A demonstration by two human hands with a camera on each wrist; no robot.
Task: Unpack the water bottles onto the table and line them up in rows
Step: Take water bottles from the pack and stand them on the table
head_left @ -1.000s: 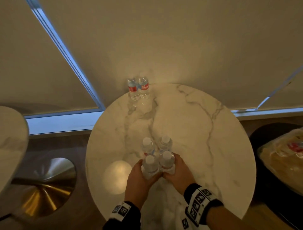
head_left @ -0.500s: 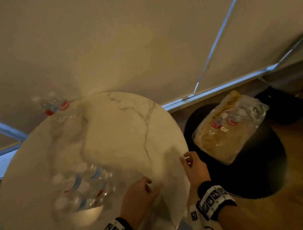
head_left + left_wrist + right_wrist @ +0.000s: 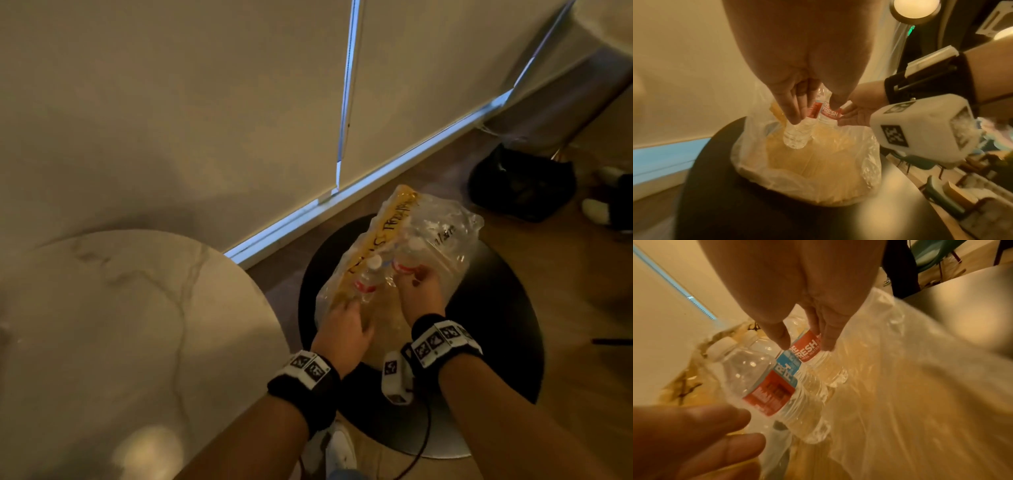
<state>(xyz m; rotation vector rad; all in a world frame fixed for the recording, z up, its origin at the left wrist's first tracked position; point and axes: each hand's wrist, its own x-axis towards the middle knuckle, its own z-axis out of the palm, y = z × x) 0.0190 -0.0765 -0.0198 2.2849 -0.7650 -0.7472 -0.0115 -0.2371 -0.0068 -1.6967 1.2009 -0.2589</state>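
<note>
A torn clear plastic pack (image 3: 442, 233) lies on a black round stool (image 3: 496, 308) to the right of the marble table (image 3: 137, 325). Two water bottles with red and blue labels remain inside it, side by side. My left hand (image 3: 344, 308) reaches in and curls its fingers (image 3: 793, 113) and thumb round the nearer bottle (image 3: 772, 386). My right hand (image 3: 411, 277) pinches the farther bottle (image 3: 809, 348) at its label, thumb on one side and fingers (image 3: 828, 337) on the other. The bottles set on the table earlier are out of view.
A black bag (image 3: 520, 181) and white shoes (image 3: 596, 209) lie on the wooden floor beyond the stool. A blind-covered window and its sill (image 3: 342, 202) run behind. A cable (image 3: 424, 442) hangs from my right wrist. My own shoe (image 3: 339, 445) is below.
Both hands let go of the group of bottles on the table and moved right to the pack on the stool. The head view swung right with them.
</note>
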